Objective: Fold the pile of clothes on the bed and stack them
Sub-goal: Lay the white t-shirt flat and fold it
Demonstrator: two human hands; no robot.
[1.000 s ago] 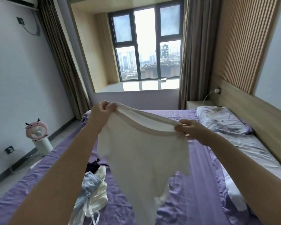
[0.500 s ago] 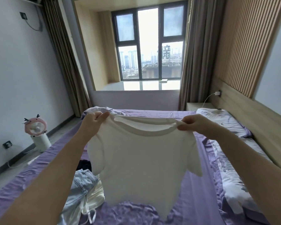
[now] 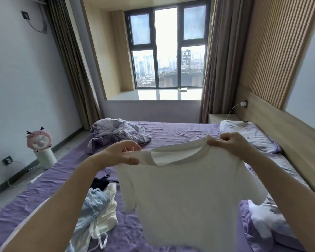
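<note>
The bed (image 3: 171, 131), under a purple sheet, fills the middle of the room and now shows more of its far end than half a second ago, the view having tipped down. A white T-shirt (image 3: 182, 197) hangs spread over it, held up by the shoulders and lower in the view than before; its hem hangs close over the near sheet, though I cannot tell if it touches. A crumpled quilt (image 3: 116, 133) lies at the far left corner, newly in full view. The pile (image 3: 98, 211) of denim, white and black clothes lies near left on the sheet, partly behind the shirt. Two pillows (image 3: 251, 137) lie along the right side. The left hand (image 3: 120, 153) pinches the left shoulder, its grip closed on the cloth with fingers more spread than earlier. The right hand (image 3: 229, 144) pinches the collar and right shoulder.
</note>
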